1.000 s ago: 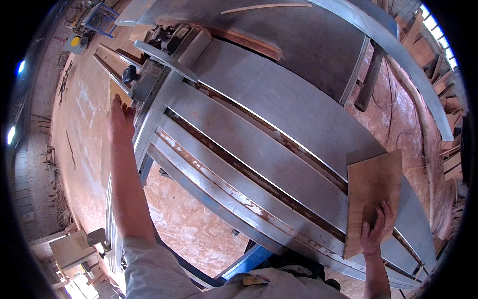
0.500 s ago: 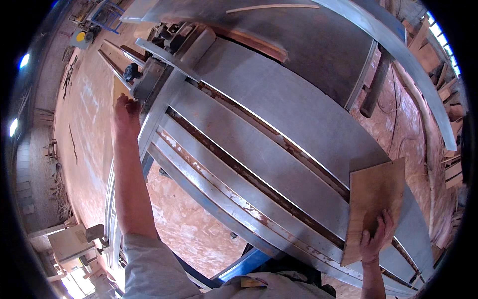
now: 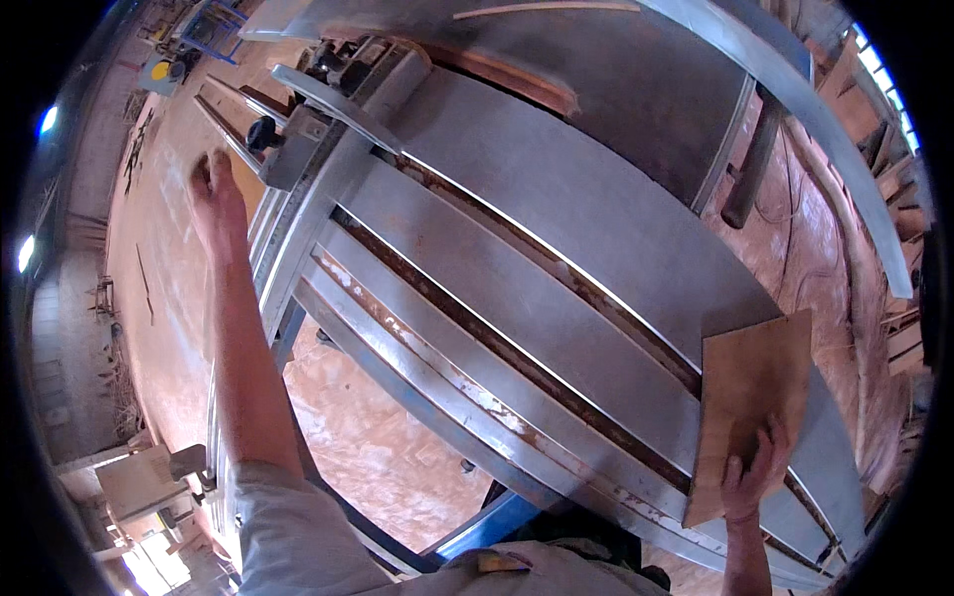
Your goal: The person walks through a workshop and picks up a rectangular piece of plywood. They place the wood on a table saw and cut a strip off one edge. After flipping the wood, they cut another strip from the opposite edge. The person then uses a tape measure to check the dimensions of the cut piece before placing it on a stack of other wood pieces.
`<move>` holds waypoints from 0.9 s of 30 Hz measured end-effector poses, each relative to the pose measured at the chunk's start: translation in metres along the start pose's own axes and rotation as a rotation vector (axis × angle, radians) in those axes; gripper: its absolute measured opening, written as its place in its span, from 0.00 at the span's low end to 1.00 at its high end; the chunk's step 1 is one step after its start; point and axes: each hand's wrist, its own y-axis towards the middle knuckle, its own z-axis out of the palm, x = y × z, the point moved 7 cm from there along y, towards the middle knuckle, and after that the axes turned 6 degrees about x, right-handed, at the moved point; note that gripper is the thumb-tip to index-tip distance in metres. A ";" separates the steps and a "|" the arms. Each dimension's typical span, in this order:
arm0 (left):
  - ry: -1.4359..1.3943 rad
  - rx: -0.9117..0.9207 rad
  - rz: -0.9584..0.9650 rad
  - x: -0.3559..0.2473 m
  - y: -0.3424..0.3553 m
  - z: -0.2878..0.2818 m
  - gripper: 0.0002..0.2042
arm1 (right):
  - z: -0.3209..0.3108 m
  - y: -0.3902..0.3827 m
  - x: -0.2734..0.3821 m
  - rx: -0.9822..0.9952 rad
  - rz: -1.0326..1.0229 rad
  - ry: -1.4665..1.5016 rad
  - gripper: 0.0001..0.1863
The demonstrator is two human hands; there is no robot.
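Observation:
My right hand [image 3: 755,462] lies on a thin, roughly rectangular wooden board [image 3: 750,372], its fingers spread over the lower part. The board rests across the right end of a slotted grey metal machine table [image 3: 517,308]. My left arm reaches forward on the left, past the table's edge. My left hand [image 3: 216,199] is beside a metal fence bracket with a black knob [image 3: 261,133]. Its fingers are bent and slightly apart, and no object shows in them. The tips are partly in shadow.
A long curved-looking metal bar [image 3: 785,94] crosses the upper right. A thin wooden strip [image 3: 545,9] lies on the far dark panel [image 3: 556,60]. Wood scraps [image 3: 899,223] are piled at the far right. Blue frame parts [image 3: 487,526] stand near my body, over a dusty floor [image 3: 368,427].
My left hand has moved left and a little forward, away from the bracket. A pale yellowish patch beside it is no longer visible there. My right hand and the board stay nearly still.

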 end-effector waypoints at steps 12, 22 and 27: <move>0.507 0.703 0.530 -0.071 0.024 0.059 0.14 | -0.001 0.001 0.006 -0.030 0.015 -0.004 0.28; 0.676 0.689 0.364 -0.021 0.049 0.123 0.13 | -0.002 0.002 0.003 -0.031 0.046 0.029 0.25; 0.465 0.605 0.599 -0.004 0.066 0.096 0.13 | -0.007 0.012 0.003 -0.050 0.016 0.103 0.26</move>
